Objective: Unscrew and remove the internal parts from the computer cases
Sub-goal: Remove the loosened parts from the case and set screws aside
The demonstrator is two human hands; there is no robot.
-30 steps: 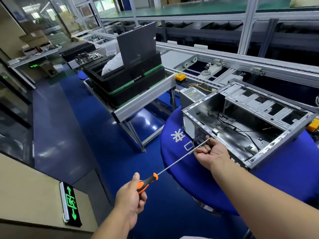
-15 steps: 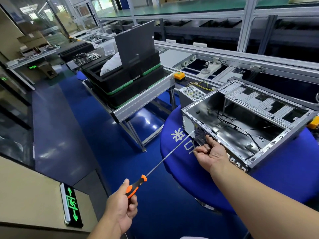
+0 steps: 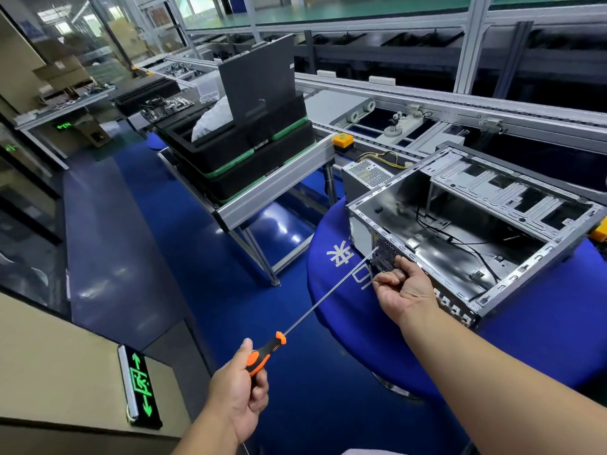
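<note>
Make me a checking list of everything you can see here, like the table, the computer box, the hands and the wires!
Surface: round table under a blue cloth with white print.
Job's things: open computer case lies on the table, mostly gutted; long screwdriver, tip at the case's near wall.
Clutter: grey power supply behind the case.
Grips: left hand grips the orange-black handle; right hand, fingers curled, is beside the shaft at the case; whether it holds anything is unclear.
Cables: black wires inside the case; yellow wires by the power supply.
Surroundings: stacked black trays on a metal stand, conveyor line, shiny blue floor.
</note>
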